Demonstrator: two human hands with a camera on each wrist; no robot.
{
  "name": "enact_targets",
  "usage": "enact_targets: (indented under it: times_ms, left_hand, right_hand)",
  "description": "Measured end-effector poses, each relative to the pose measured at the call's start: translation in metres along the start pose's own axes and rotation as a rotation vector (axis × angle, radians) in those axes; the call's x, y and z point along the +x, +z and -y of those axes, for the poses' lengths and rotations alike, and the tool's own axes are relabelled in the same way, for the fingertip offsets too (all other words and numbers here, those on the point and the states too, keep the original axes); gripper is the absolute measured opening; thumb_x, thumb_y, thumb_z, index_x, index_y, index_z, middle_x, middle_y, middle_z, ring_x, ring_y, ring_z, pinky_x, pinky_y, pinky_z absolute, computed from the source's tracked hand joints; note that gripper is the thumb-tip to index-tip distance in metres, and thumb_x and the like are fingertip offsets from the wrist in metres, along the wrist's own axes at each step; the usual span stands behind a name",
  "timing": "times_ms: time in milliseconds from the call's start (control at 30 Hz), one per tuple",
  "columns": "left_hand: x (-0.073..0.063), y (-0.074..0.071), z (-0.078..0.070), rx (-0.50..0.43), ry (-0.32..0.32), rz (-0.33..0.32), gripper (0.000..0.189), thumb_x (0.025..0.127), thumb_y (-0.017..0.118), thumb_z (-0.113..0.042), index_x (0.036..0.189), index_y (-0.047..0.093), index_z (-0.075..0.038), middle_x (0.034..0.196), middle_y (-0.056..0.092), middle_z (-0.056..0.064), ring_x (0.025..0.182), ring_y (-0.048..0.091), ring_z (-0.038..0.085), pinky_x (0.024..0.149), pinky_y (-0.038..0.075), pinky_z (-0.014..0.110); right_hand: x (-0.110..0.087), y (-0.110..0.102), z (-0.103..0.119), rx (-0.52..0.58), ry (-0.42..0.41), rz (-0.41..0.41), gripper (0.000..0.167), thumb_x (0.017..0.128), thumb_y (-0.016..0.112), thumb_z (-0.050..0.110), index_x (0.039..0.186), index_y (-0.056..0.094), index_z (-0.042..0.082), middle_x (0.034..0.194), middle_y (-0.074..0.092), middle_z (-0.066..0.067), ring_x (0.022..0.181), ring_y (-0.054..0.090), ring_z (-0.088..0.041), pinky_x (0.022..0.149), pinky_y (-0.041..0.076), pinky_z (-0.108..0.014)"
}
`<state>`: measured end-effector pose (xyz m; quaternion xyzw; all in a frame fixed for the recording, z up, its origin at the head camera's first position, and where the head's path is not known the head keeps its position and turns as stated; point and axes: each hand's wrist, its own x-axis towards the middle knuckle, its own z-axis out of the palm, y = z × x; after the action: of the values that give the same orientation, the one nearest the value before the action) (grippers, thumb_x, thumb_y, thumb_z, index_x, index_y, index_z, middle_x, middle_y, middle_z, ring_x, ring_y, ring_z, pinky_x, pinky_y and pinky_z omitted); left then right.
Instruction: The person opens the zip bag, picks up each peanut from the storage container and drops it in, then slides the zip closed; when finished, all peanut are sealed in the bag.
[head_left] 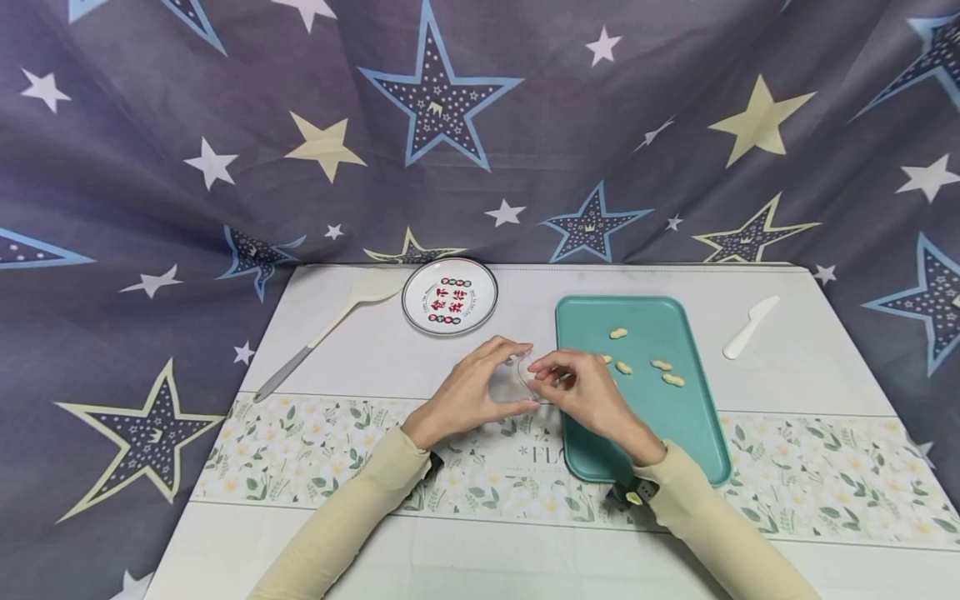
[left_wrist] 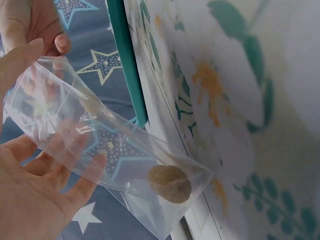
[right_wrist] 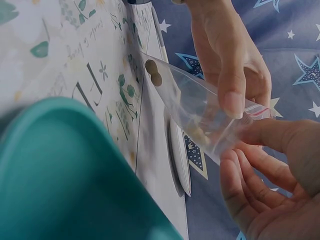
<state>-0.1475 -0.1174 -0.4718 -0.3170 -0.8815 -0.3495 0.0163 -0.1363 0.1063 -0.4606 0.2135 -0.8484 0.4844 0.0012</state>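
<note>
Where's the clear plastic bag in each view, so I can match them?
Head: clear bag just below centre, between left hand and right hand.
Left wrist: bag slants from left edge to bottom centre.
Right wrist: bag above and right of centre.
Shared landmark: teal tray, right of the bag in head view.

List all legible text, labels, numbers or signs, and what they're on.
"FL": tablecloth; the next letter is partly covered by the tray.
Tablecloth, smaller lettering: too blurred to read.
Plate: red characters and surrounding lettering, too small to read surely.
Clear bag: no text seen.
</note>
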Motion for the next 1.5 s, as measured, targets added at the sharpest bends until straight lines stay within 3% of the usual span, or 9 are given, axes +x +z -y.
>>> enact_targets:
  times_ms: [800,1300,1500]
  left_hand:
    - [-0.001,-0.005,0.001,0.027,-0.001,-0.024,0.083,0.081,0.088,-0.050,0.150,0.055,-0.017,0.135,0.061,-0.005,0.119,0.062,0.013,0.106,0.055,0.035]
    - [-0.002,-0.007,0.001,0.023,-0.021,-0.014,0.082,0.081,0.088,-0.050,0.150,0.055,-0.019,0.134,0.063,-0.002,0.119,0.062,0.014,0.108,0.054,0.036]
    - [-0.002,-0.006,0.002,0.022,-0.017,-0.009,0.082,0.081,0.087,-0.050,0.149,0.055,-0.018,0.135,0.063,-0.002,0.120,0.062,0.014,0.108,0.054,0.035]
  right_hand:
    - [-0.016,-0.030,-0.026,-0.063,0.054,-0.049,0.015,0.090,0.081,0.009,0.103,0.078,0.003,0.088,0.078,-0.006,0.076,0.071,-0.014,0.067,0.062,-0.024]
    - [-0.032,-0.048,-0.048,-0.197,0.031,-0.114,0.015,0.087,0.082,0.001,0.101,0.078,0.001,0.089,0.079,-0.011,0.075,0.073,-0.020,0.067,0.064,-0.029]
    - [-0.036,-0.053,-0.053,-0.245,0.077,-0.104,0.018,0.086,0.083,0.003,0.103,0.078,0.001,0.091,0.078,-0.012,0.075,0.072,-0.020,0.067,0.062,-0.028]
